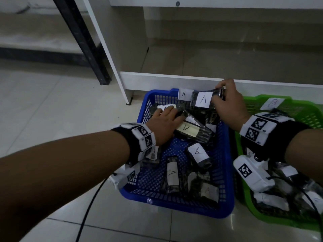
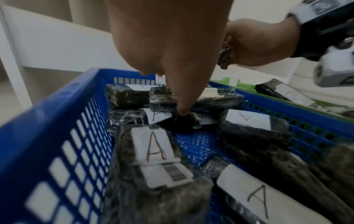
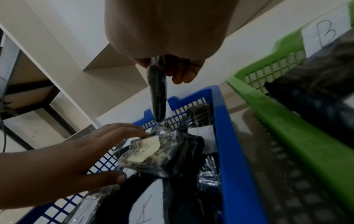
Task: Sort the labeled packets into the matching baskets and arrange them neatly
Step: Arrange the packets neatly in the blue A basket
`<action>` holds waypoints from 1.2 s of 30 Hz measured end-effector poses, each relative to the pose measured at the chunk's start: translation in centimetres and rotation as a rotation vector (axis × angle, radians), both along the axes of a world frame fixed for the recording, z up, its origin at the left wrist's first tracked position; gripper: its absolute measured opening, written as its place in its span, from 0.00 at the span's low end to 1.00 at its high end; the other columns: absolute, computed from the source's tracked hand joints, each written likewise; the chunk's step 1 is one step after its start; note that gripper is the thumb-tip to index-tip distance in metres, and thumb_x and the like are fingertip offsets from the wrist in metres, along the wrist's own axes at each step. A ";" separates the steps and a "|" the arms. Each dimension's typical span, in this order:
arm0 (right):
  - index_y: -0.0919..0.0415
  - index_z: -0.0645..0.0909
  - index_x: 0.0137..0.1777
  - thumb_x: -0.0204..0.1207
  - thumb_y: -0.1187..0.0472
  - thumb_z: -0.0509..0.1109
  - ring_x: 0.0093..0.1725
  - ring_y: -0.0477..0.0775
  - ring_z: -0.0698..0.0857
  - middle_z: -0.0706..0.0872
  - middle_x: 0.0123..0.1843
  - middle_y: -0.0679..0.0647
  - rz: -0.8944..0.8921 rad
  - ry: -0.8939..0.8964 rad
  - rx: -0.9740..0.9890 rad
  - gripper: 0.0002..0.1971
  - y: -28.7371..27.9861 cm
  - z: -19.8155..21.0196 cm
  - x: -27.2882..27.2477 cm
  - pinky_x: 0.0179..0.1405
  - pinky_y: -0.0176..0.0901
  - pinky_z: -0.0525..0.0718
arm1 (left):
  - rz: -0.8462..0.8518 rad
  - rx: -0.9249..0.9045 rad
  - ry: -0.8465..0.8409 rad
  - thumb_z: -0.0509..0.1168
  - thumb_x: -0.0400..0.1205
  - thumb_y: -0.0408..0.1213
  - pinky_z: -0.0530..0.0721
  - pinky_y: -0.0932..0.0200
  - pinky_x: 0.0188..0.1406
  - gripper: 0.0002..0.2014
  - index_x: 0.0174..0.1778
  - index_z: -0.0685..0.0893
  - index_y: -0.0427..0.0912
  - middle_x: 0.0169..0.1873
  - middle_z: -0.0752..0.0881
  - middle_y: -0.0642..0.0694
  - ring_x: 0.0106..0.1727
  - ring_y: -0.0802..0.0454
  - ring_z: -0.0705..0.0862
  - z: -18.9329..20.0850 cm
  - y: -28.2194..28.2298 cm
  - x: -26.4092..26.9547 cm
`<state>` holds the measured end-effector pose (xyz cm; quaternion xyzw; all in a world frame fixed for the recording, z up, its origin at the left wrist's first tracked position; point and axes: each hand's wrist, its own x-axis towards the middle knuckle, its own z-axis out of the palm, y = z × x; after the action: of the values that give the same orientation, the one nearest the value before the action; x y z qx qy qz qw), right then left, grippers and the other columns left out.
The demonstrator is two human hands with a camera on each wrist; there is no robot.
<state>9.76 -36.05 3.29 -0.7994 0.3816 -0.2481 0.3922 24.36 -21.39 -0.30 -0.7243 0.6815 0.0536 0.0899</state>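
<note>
A blue basket (image 1: pixel 174 209) tagged "A" (image 1: pixel 183 94) holds several dark wrapped packets with white "A" labels (image 1: pixel 172 173). My right hand (image 1: pixel 222 95) grips one "A" packet (image 1: pixel 202 99) by its end, above the basket's back rim; in the right wrist view the packet (image 3: pixel 158 94) hangs down from the fingers (image 3: pixel 180 75). My left hand (image 1: pixel 172 113) lies flat with straight fingers on the packets at the back left, beside a cream-labelled packet (image 1: pixel 190 130). A green basket (image 1: pixel 311 112) tagged "B" (image 1: pixel 272 103) stands to the right with more packets.
A white shelf unit's low board (image 1: pixel 174 79) runs just behind both baskets. A black post (image 1: pixel 83 41) stands on the tiled floor at the back left. A black cable (image 1: pixel 90 203) hangs from my left wrist.
</note>
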 end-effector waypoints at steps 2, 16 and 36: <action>0.60 0.68 0.57 0.77 0.65 0.61 0.32 0.54 0.79 0.80 0.35 0.54 0.001 0.004 -0.009 0.10 -0.1 0.0 -0.3 0.32 0.46 0.76 | -0.035 -0.014 -0.041 0.60 0.82 0.39 0.59 0.44 0.74 0.29 0.79 0.59 0.44 0.76 0.67 0.44 0.78 0.44 0.64 0.1 -0.5 -0.2; 0.54 0.68 0.53 0.76 0.62 0.62 0.34 0.60 0.81 0.82 0.36 0.57 -0.085 -0.020 0.002 0.09 -0.6 0.5 0.3 0.35 0.54 0.81 | 0.283 -0.292 0.079 0.67 0.78 0.44 0.78 0.46 0.60 0.22 0.67 0.73 0.44 0.59 0.82 0.42 0.59 0.42 0.79 2.9 0.3 6.1; 0.55 0.74 0.52 0.76 0.62 0.68 0.38 0.51 0.80 0.83 0.45 0.54 0.384 0.402 0.276 0.08 4.2 -1.3 1.2 0.35 0.43 0.77 | -0.014 0.228 0.020 0.62 0.64 0.76 0.68 0.52 0.70 0.50 0.74 0.65 0.44 0.67 0.71 0.48 0.66 0.48 0.71 0.3 7.9 1.7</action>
<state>10.97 -31.82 1.98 -0.8291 0.3235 0.0481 0.4536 26.02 -13.48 -0.03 -0.7040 0.6770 0.1371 0.1652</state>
